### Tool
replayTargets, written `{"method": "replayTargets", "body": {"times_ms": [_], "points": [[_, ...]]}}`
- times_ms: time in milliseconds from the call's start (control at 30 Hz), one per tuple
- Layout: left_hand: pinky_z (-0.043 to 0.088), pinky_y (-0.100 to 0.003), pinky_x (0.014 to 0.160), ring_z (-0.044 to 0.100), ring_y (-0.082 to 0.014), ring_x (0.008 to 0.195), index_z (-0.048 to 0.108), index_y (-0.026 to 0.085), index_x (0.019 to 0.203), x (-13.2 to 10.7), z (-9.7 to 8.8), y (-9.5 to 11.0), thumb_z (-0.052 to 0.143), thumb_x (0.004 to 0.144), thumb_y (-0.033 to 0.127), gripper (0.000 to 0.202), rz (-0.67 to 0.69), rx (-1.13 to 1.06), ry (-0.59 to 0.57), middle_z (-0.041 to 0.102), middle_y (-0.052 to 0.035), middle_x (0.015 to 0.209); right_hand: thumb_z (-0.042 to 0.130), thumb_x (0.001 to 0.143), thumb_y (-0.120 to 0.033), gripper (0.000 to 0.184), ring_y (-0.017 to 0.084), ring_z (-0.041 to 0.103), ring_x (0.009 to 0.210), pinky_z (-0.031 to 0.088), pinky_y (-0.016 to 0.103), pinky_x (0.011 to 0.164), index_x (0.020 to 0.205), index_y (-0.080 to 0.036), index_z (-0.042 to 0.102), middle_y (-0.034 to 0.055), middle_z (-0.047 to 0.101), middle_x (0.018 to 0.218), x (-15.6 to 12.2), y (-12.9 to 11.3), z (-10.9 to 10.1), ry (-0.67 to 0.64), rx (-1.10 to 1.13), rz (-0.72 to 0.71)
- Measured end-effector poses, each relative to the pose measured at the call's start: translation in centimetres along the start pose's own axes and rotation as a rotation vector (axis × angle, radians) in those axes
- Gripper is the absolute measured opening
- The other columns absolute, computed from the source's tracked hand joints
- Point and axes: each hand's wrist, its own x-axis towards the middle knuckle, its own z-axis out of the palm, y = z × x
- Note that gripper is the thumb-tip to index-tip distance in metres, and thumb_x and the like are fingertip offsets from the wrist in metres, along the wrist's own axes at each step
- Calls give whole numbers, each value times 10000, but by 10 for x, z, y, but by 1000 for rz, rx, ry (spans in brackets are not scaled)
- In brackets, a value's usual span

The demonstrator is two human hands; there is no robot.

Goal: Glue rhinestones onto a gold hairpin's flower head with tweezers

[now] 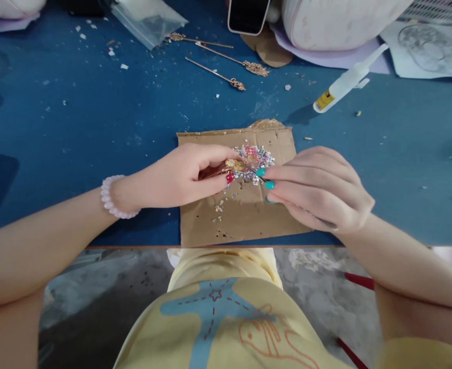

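Note:
My left hand (179, 171) pinches a gold-coloured ornamental hairpin (234, 165) between thumb and fingertips, its stick running back under the palm. My right hand (318, 187) is closed around slim metal tweezers (252, 169), whose tips reach the hairpin's decorated head. Whether a stone sits between the tips is too small to tell. Just beyond and below the hairpin lies a heap of small rhinestones (262, 156), mostly pale and blue with a pink patch. They rest on a piece of brown cardboard (249, 220), with a few loose stones nearer me.
Three more gold hairpins (221, 74) lie farther back on the blue table (106, 113). At the back right stands a white glue bottle (339, 89) with a long nozzle. A clear plastic bag (149, 23), a phone (248, 15) and a printed sheet (429, 48) line the far side.

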Motion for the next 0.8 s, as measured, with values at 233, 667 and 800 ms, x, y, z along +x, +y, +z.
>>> {"method": "replayTargets", "body": {"times_ms": [233, 667, 800], "points": [[480, -212, 646, 628, -143, 790, 655, 215, 1126, -1, 1, 0, 548, 878, 242, 271, -40, -77, -37, 657, -4, 821, 675, 843, -173, 65, 170, 681, 771, 568, 312, 683, 858, -194, 616, 72, 760, 926, 0, 0, -8, -30, -95, -120], [419, -181, 526, 552, -92, 607, 662, 180, 914, 1, -1, 10, 541, 850, 156, 139, -125, -190, -41, 619, 23, 710, 643, 877, -257, 67, 135, 686, 718, 545, 300, 644, 833, -307, 652, -55, 763, 845, 3, -3, -14, -177, -19, 49], [394, -183, 506, 519, -83, 574, 641, 168, 856, 1, -1, 13, 531, 845, 125, 118, -151, -238, -42, 584, 27, 653, 658, 870, -289, 70, 130, 684, 723, 550, 296, 658, 802, -304, 649, -60, 762, 817, 4, -12, -14, -138, 7, 181]]}}
